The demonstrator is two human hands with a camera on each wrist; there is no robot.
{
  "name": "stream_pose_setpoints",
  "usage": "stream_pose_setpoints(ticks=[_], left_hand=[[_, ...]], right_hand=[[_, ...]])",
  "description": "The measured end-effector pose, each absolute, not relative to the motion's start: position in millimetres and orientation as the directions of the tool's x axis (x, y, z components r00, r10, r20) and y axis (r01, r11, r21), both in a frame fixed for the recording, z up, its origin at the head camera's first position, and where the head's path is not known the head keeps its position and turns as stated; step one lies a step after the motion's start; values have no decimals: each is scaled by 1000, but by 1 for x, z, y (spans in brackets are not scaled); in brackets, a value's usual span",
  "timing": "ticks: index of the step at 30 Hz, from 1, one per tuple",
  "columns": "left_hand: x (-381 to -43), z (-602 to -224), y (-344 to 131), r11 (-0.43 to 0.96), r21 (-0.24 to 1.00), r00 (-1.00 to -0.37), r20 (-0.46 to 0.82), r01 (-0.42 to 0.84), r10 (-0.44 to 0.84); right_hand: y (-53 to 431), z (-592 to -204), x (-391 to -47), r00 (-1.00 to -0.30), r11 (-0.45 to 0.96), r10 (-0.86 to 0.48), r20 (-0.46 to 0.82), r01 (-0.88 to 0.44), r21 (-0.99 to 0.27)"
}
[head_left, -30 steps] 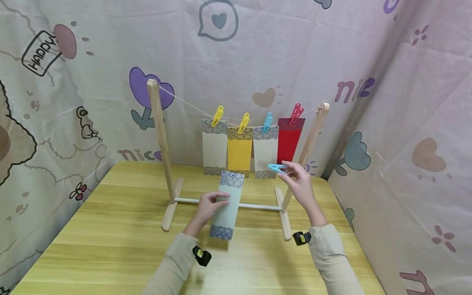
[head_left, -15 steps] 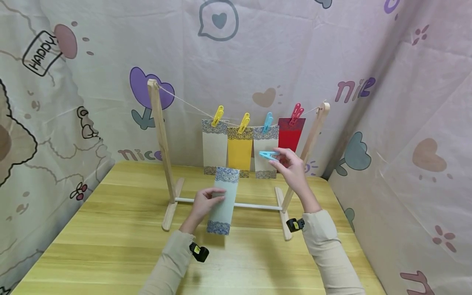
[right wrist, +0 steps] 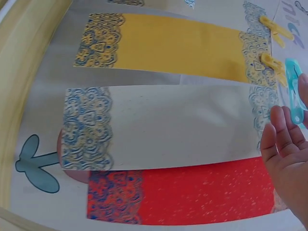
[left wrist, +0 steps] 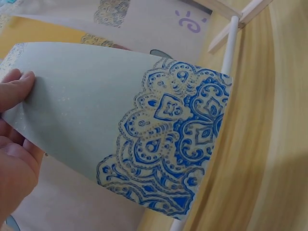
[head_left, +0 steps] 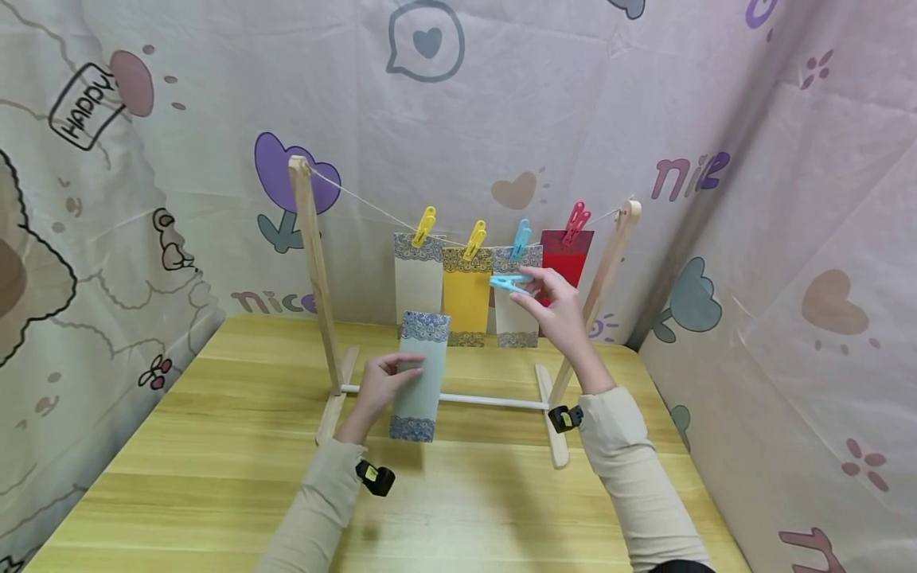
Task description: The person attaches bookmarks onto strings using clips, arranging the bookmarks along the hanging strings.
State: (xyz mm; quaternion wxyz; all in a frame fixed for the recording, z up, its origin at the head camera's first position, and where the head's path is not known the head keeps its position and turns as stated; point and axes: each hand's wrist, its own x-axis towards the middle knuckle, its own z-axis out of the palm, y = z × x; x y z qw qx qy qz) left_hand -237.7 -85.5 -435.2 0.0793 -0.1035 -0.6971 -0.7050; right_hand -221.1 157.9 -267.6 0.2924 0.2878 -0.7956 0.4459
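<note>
My left hand (head_left: 381, 383) pinches the left edge of a pale blue card (head_left: 421, 382) with blue lace-pattern bands at both ends. The card is upright, in front of the hanging white card (head_left: 418, 278). In the left wrist view, thumb and fingers grip that pale card (left wrist: 86, 106) near its upper half. My right hand (head_left: 559, 306) holds a light blue clothespin (head_left: 509, 284) between thumb and fingers, its nose pointing left, overlapping the second white card (head_left: 517, 326) and the yellow card (head_left: 467, 298). The right wrist view shows the clothespin (right wrist: 294, 89) at the right edge.
A wooden stand with a left post (head_left: 315, 278) and right post (head_left: 609, 255) carries a string. Two yellow clothespins (head_left: 424, 226), a blue clothespin (head_left: 520, 239) and red clothespins (head_left: 575, 224) hold cards there, including a red card (head_left: 562, 263). A white bar (head_left: 494, 401) joins the feet above the wooden table (head_left: 179, 461).
Both hands have moved left and upward, toward the line. The left carries the pale blue card, and the right the light blue clothespin. The hanging cards stay put.
</note>
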Motion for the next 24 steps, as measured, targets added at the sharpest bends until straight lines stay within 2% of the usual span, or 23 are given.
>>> stream_pose_setpoints(ticks=[6,14,20,24], left_hand=[[-240,-430,-95,-12,959,-959,282,282,19],[-243,-421,-109,-33,915,-915,403,402,10],[-248,-409,-113,8,946,-946,323,323,11],[-252,-403,-116,12,948,-948,318,318,11]], right_hand=[[149,-256,-223,-689,435,-158,708,-692,-576],[136,-244,-229,-669,422,-178,722,-715,-558],[128,-237,-231,-650,433,-197,734,-730,-529],[124,-234,-233,-633,442,-211,745,-741,-505]])
